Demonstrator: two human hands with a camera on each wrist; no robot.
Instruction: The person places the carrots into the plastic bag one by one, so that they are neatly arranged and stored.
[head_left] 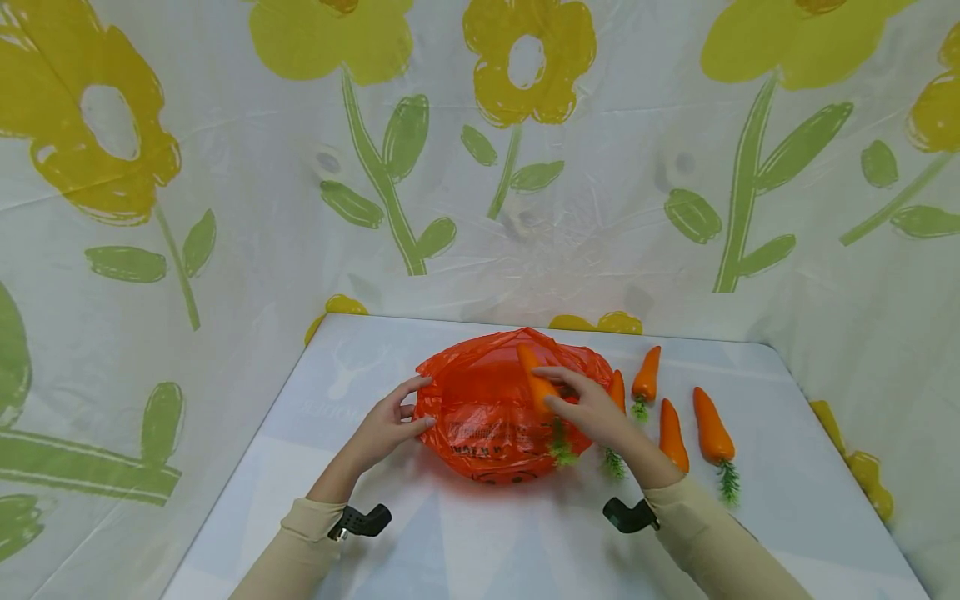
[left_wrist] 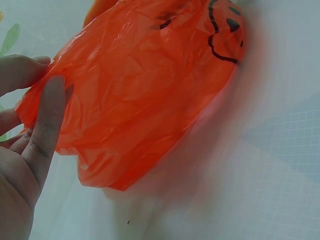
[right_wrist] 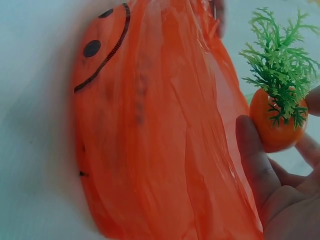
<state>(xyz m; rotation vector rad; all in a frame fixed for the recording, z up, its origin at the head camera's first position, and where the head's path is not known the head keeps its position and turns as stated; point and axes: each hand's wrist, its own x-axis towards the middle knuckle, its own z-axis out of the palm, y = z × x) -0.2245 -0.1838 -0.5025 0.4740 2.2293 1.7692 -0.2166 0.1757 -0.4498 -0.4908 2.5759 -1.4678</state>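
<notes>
A thin orange-red plastic bag (head_left: 480, 425) lies on the table with its mouth spread open toward the back; dark printing shows on its side. My left hand (head_left: 388, 423) grips the bag's left edge between thumb and fingers, and the left wrist view shows the film (left_wrist: 125, 100) drawn toward those fingers. With thumb and fingers, my right hand (head_left: 592, 408) holds an artificial carrot (head_left: 534, 379) over the bag's mouth, its tip pointing away. In the right wrist view, the carrot's thick end (right_wrist: 275, 132) and green leaves (right_wrist: 282, 60) face the camera, beside the bag.
Right of the bag lie more carrots: one (head_left: 617, 390) partly behind my right hand, one (head_left: 647, 373) farther back, another (head_left: 672, 437) beside my forearm, and one (head_left: 711, 425) farthest right. A flower-print curtain (head_left: 600, 183) hangs behind the white table (head_left: 360, 558).
</notes>
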